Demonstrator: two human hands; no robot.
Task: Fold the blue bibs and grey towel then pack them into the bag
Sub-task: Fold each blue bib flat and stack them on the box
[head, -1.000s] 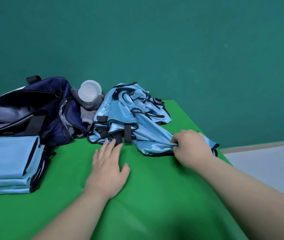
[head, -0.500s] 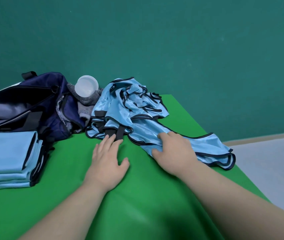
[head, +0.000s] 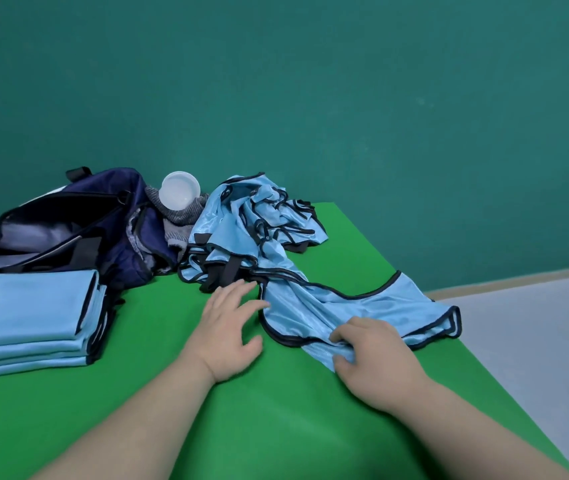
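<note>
A flat, matte teal wall [head: 311, 98] stands behind the bag. The smooth, bright green counter [head: 276, 427] carries everything. The bag [head: 78, 216] is a soft navy holdall, slumped and gaping, its dark lining and black straps showing. Right in front of the bag and touching it lies a stack of folded bibs [head: 23, 313]: neat pale blue rectangles of satiny cloth, black piping along their right-hand edges.

To the right of the bag, against its end, is a heap of bibs [head: 241, 230], the same glossy blue fabric, crumpled, its black trim in loops. A loose bib [head: 362, 306] stretches from that heap farther right of the bag and nearer the person, half flattened, its curved black-edged armhole open and its far corner at the counter's right edge.

The right hand [head: 376, 362] has its fingers curled, pinching a fold of the loose bib's near edge. The left hand [head: 224, 334], between the bag and the right hand, lies palm down, fingers straight and spread, tips at the bib's trim.

The grey towel [head: 179, 220], knitted-looking and bunched, is wedged at the bag's right end. A round white plastic cup [head: 180, 190] rests on it, tipped.
</note>
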